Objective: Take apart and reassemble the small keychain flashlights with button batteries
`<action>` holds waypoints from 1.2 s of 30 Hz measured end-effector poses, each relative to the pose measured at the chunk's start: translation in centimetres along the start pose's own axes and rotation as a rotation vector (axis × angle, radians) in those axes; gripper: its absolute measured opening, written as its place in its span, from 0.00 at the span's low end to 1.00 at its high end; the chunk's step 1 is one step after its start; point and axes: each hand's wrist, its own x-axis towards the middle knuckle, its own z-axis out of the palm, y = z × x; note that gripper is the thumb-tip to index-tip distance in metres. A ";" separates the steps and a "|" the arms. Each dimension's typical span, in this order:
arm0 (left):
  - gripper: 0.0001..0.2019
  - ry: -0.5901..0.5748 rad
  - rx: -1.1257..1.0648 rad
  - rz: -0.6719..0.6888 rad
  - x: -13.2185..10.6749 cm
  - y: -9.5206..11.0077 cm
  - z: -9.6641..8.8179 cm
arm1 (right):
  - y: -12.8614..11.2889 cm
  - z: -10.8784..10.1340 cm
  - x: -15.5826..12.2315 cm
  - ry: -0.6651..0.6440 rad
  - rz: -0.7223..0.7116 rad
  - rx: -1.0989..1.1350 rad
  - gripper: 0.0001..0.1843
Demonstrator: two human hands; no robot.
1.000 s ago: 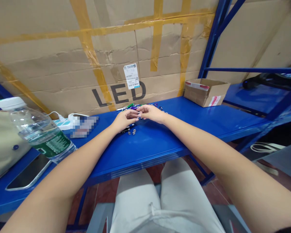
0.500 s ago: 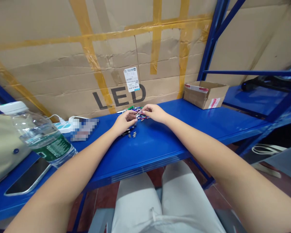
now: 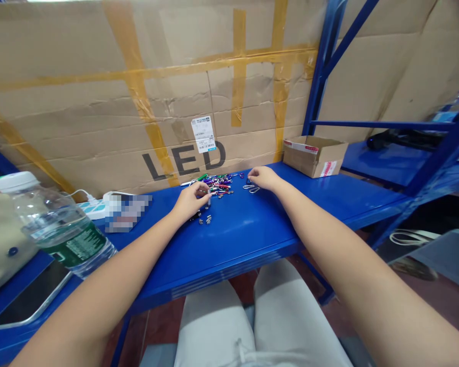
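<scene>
A pile of small coloured and silver metal pieces (image 3: 224, 182), with some loop or pen shapes, lies on the blue tabletop against the carton. At its left front is my left hand (image 3: 189, 203), fingers curled toward the thumb; a small pale piece shows by the fingertips, too small to name. My right hand (image 3: 265, 178) is right of the pile, fingertips pinched at a small dark loop-shaped clip (image 3: 248, 181). Just under those fingertips lie silver wire-like loops (image 3: 251, 189). Several small silver pieces (image 3: 208, 219) and a dark item (image 3: 195, 216) lie near my left wrist.
A large taped carton (image 3: 168, 112) stands behind the table. An open cardboard box (image 3: 309, 158) sits at the right beside a blue frame post (image 3: 321, 86). Leftward are a water bottle (image 3: 72, 239), a phone (image 3: 32, 293), a power strip (image 3: 94, 209) and a bag (image 3: 7, 244).
My right hand has moved right, away from the pile, and silver loops now lie beneath it. My left hand stays by the pile. The view has shifted slightly.
</scene>
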 end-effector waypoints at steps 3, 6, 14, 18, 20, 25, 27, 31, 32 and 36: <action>0.10 0.018 0.011 0.002 0.1 -0.3 0.0 | -0.2 0.1 -0.1 -0.068 -0.012 -0.023 0.10; 0.10 0.051 0.008 0.003 0.2 -0.5 0.1 | -0.3 0.2 -0.2 -0.091 -0.026 -0.049 0.11; 0.09 0.118 0.012 -0.032 0.2 -0.5 0.0 | -1.2 1.0 -0.6 -0.151 -0.106 -0.177 0.11; 0.08 0.138 0.034 -0.033 0.2 -0.4 0.0 | -3.1 2.1 -1.5 -0.123 -0.291 -0.251 0.12; 0.09 0.162 0.019 -0.038 0.2 -0.5 0.0 | -4.4 2.7 -2.0 -0.122 -0.372 -0.254 0.13; 0.13 0.204 -0.010 -0.059 0.4 -0.9 0.0 | -6.1 3.5 -2.7 -0.096 -0.539 -0.305 0.16; 0.13 0.200 -0.008 -0.060 0.4 -1.0 0.0 | -5.9 3.7 -2.6 -0.109 -0.560 -0.331 0.17; 0.12 0.190 -0.003 -0.061 0.3 -0.9 0.0 | -5.1 3.9 -2.2 -0.141 -0.552 -0.320 0.20; 0.12 0.189 -0.002 -0.060 0.3 -0.8 0.0 | -5.0 3.9 -2.1 -0.143 -0.546 -0.305 0.20; 0.12 0.232 -0.011 -0.049 0.4 -0.7 -0.1 | -4.6 3.9 -1.7 -0.133 -0.508 -0.207 0.20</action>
